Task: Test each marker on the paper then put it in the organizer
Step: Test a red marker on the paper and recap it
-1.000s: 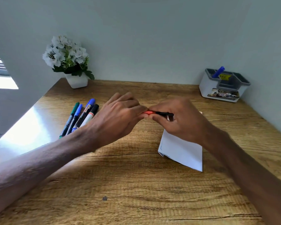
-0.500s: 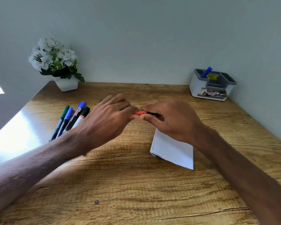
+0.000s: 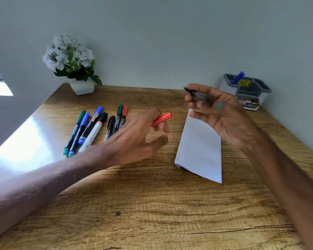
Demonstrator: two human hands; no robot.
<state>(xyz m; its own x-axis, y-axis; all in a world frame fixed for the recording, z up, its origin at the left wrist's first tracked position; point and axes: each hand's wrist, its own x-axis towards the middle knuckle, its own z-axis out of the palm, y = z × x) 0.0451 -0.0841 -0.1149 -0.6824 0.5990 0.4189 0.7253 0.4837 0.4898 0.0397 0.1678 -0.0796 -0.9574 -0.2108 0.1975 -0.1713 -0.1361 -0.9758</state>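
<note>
Above the wooden desk, the right hand pinches a dark, blurred marker between thumb and fingertips, over the far end of the folded white paper. At the paper's 9 o'clock, the left hand pinches the red cap, apart from the marker. Loose markers lie side by side farther toward 9 o'clock. The grey-and-white organizer, at 2 o'clock, holds one blue marker. A potted white flower stands at 11 o'clock.

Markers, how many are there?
9: seven markers lie on the desk, one in the right hand, one in the organizer. The left hand, holding the red cap, may hide more.
</note>
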